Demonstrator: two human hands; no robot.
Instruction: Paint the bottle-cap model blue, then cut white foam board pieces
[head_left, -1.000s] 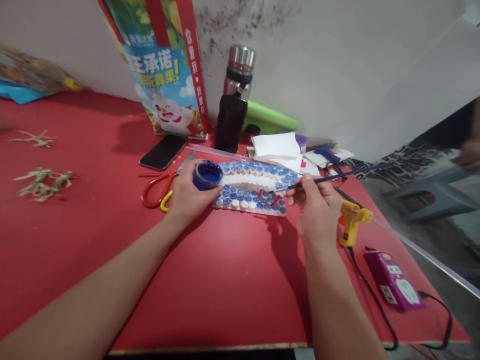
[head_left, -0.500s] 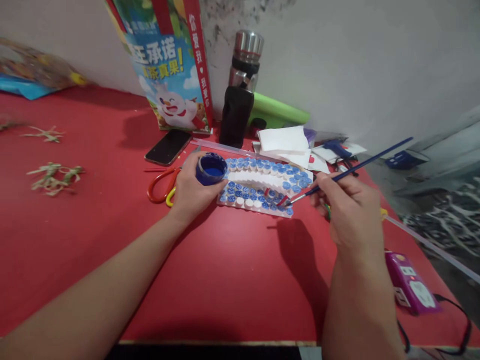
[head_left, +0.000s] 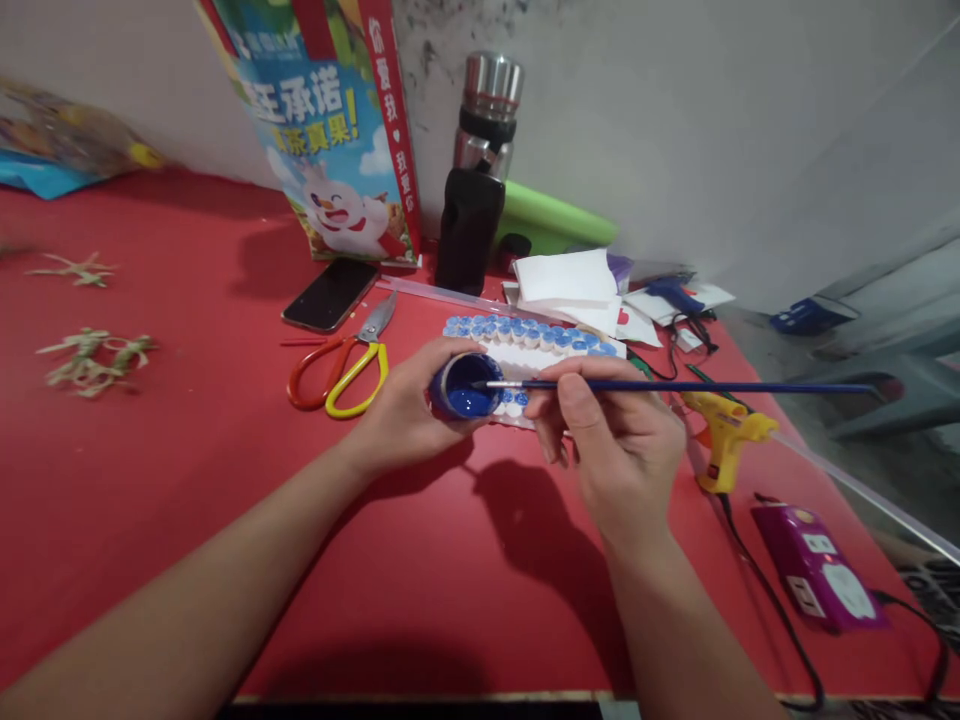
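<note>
Red worktop [head_left: 420, 600] spreads beneath your left grip [head_left: 409, 410], clasped round a blue jar [head_left: 444, 388]; your right grip [head_left: 619, 435] pinches a brush [head_left: 690, 387], tip at the jar's mouth.

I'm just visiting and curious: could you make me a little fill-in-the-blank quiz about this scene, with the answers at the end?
1. The left hand holds a jar of ____ paint.
2. The right hand grips a paintbrush whose tip points toward the ____ hand.
3. The scissors have one red handle loop and one ____ loop.
4. The phone lies with its screen facing ____.

Missing words: blue; left; yellow; up.
</note>
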